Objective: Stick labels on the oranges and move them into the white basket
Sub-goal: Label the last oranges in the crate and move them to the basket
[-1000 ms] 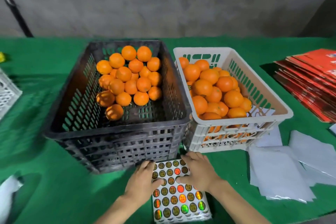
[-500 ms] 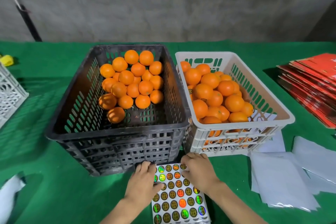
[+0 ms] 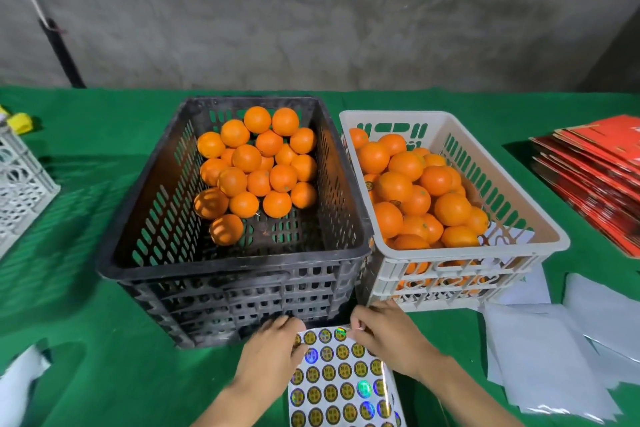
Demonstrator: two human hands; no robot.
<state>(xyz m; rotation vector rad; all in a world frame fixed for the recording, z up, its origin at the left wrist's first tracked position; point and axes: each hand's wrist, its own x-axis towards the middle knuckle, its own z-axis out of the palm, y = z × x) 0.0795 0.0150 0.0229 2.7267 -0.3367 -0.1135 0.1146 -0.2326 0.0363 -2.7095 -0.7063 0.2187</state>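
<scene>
Left hand (image 3: pixel 268 352) flat on label sheet (image 3: pixel 341 388) on desk; right hand (image 3: pixel 388 333) fingertips pinched at sheet's top edge, sticker not clearly seen; risk: label tears or folds onto itself; unlabelled oranges (image 3: pixel 258 166) wait in black crate (image 3: pixel 228 274), white basket (image 3: pixel 450 260) nearly full, may spill.

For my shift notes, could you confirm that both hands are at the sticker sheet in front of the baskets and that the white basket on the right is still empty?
Not quite. The head view shows the white basket already well filled with oranges. The rest holds: left hand and right hand are at the sticker sheet.
</scene>
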